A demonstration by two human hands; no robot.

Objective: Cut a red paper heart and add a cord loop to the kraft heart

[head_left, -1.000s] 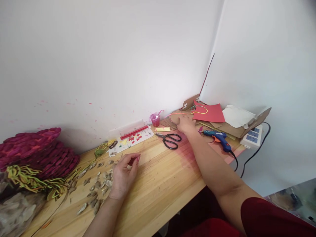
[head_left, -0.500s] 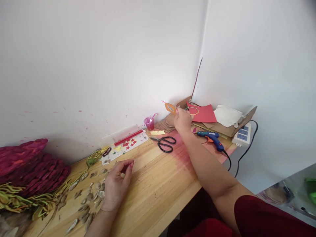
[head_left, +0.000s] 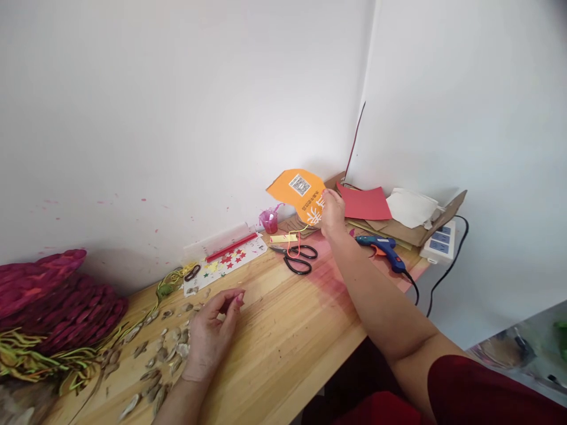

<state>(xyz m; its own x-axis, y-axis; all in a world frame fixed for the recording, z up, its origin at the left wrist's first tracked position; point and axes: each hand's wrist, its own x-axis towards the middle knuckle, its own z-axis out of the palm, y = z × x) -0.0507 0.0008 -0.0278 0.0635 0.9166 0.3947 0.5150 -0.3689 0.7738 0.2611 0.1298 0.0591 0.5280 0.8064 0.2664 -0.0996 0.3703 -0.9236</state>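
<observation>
My right hand (head_left: 333, 213) is closed on the edge of an orange card (head_left: 287, 186) printed with a QR code and white characters. A loop of thin coloured string (head_left: 291, 241) hangs from below the card in front of the scissors (head_left: 300, 258). My left hand (head_left: 217, 321) rests low over the wooden table with thumb and forefinger pinched together. Whatever lies between those fingertips is too small to make out. Beside my left hand several pale shells or husks (head_left: 162, 354) are scattered.
A blue glue gun (head_left: 381, 248) lies at the right, near a white power strip (head_left: 440, 242). Behind are red paper (head_left: 365, 203), a pink-stained cup (head_left: 268, 221) and a white sheet (head_left: 239, 265) with small stars. A magenta woven stack (head_left: 57, 307) with yellow-green yarn (head_left: 39, 354) stands left.
The orange card has turned so its printed face shows, and its string now dangles over the scissors instead of lying behind my right hand. My left hand stays almost still.
</observation>
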